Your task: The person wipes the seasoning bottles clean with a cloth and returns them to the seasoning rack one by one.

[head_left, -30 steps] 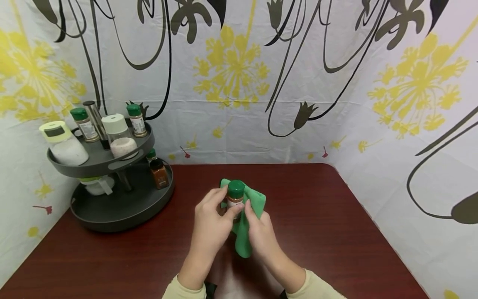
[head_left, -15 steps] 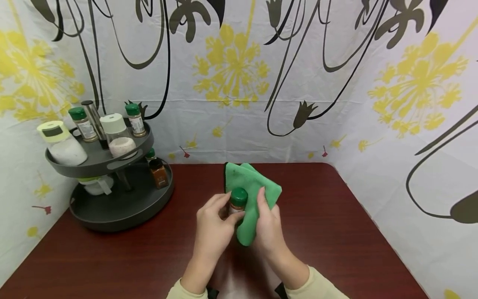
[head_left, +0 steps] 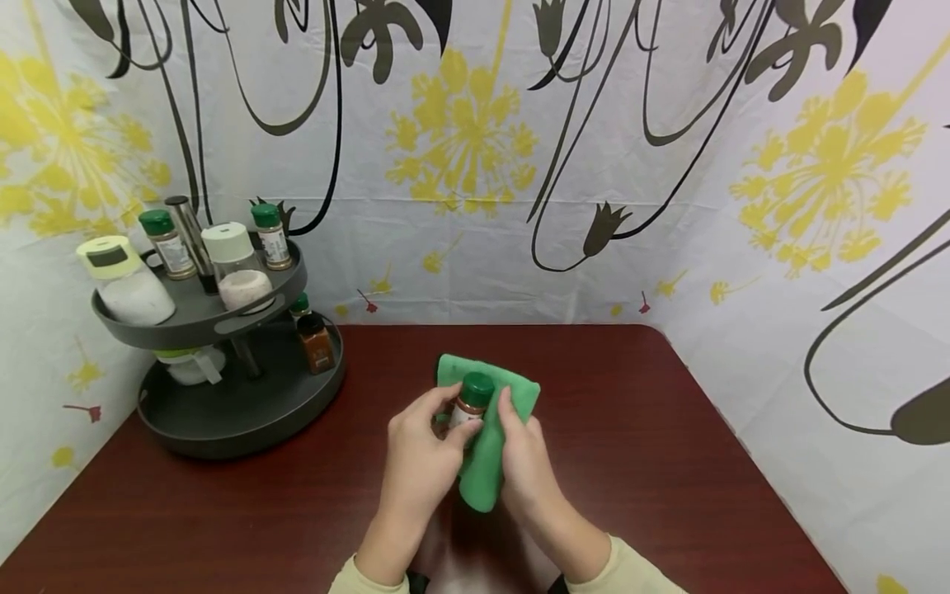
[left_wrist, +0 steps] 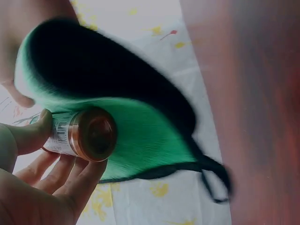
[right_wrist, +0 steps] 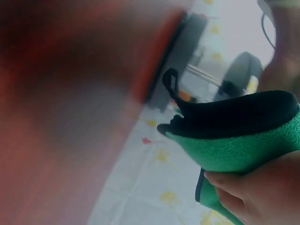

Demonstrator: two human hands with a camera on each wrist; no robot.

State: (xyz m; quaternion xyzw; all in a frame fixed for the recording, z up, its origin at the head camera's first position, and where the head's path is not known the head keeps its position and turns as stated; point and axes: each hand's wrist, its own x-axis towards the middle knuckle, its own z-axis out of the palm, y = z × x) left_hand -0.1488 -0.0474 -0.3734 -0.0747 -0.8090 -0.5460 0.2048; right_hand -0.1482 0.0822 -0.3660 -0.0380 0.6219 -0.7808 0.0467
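My left hand (head_left: 418, 462) grips a small spice jar (head_left: 477, 391) with a green cap and a white label. In the left wrist view the jar (left_wrist: 96, 135) lies between thumb and fingers, its reddish-brown base towards the camera. My right hand (head_left: 531, 472) pinches a folded green cloth (head_left: 484, 469) against the jar's right side and behind it. The cloth (right_wrist: 225, 150) has a black reverse and a black hanging loop, seen in the right wrist view. Both hands are over the table, close together.
A dark two-tier turntable (head_left: 237, 433) stands at the left of the reddish-brown table (head_left: 638, 478). Its upper tier carries white-capped shakers, a metal cylinder and green-capped jars (head_left: 272, 239). A brown spice bottle (head_left: 317, 345) and a white container (head_left: 195, 367) are below. Patterned fabric hangs behind.
The cloth's upper part rises and spreads, then drops back and folds behind the jar. My right hand goes up a little, then down again. The jar shifts slightly right and tilts.
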